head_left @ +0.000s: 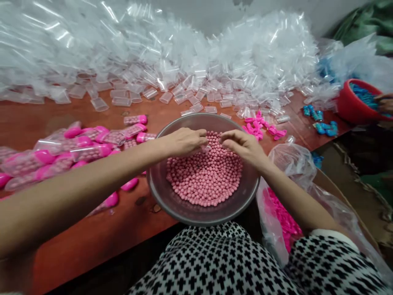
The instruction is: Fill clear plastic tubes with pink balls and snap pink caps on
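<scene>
A grey bowl point(156, 190) holds many round pink beads point(205, 184). Over the upper left of the beads is my left hand point(188, 141), its fingers wrapped round a small clear plastic container point(206, 148) that is mostly hidden. My right hand point(241, 145) hovers at the upper right of the beads, fingers curled with thumb and fingertips close together; whether anything is between them is too small to tell. Left of the bowl lie clear containers with pink caps point(92, 152), filled with pink beads.
Clear empty containers point(196, 73) are heaped along the back. Pink pieces point(254, 125) lie right of the bowl, with more in a plastic bag point(284, 217) below. A person's hand point(386, 104) is at a red bowl point(353, 108) of blue pieces.
</scene>
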Demonstrator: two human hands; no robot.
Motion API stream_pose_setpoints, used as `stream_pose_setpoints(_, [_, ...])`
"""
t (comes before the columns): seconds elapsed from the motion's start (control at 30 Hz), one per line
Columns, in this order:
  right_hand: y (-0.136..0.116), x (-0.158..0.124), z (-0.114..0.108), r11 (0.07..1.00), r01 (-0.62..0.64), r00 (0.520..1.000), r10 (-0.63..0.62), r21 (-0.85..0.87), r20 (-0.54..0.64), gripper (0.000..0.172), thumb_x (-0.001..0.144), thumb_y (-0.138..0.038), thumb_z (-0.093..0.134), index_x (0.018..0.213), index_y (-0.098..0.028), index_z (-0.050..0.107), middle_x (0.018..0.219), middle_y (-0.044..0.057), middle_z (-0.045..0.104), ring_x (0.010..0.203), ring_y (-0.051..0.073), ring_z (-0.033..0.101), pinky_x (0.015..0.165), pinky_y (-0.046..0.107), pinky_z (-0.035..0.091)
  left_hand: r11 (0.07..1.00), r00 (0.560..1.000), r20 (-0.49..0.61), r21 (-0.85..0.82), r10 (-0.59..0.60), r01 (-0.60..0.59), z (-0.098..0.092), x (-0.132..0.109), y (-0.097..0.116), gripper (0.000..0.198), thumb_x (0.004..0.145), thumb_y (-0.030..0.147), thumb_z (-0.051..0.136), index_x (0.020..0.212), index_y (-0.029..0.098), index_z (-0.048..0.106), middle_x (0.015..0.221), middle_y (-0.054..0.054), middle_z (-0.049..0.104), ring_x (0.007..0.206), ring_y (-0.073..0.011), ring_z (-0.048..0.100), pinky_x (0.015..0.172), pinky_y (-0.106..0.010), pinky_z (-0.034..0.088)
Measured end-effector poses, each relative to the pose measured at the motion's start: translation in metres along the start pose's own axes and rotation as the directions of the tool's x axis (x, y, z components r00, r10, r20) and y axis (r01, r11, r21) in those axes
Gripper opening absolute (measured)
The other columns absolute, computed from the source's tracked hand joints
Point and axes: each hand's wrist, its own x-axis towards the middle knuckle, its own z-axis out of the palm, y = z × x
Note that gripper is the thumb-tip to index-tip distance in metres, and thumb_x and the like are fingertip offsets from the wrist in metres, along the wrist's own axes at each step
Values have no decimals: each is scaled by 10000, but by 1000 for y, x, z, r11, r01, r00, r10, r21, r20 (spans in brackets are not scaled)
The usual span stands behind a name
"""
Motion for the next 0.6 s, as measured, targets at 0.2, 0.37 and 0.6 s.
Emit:
stream_pose_setpoints(0.2, [-1, 1, 10, 1000, 17, 991, -18, 7, 130, 219, 861, -415, 649, 852, -196, 655, 750, -5, 680, 664, 132, 641, 673, 269, 520, 684, 855, -320, -727, -408, 54, -11, -9, 36, 322, 806, 422, 691, 1002, 166, 692, 870, -47, 667, 775, -171, 618, 706, -269, 482])
stream_pose_setpoints(0.37, [-3, -2, 12, 886, -118, 988, 59, 449, 142, 384, 781, -547, 719, 893, -195, 616, 805, 14, 724, 660, 115, 684, 590, 229, 568, 177, 663, -141, -984, -736, -13, -14, -2, 73, 304, 741, 363, 782, 945, 156, 693, 918, -24, 718, 853, -156, 638, 847, -282, 515])
stream_pose_setpoints(0.6, [9, -29, -34, 958, 6, 999, 10, 286, -54, 340, 822, -461, 719, 1021, -192, 659, 858, 17, 738, 679, 108, 691, 613, 225, 579, 318, 747, -123, -940, -653, 123, -29, -2, 56, 272, 727, 323, 774, 834, 213, 549, 801, 32, 709, 749, -166, 664, 723, -291, 561])
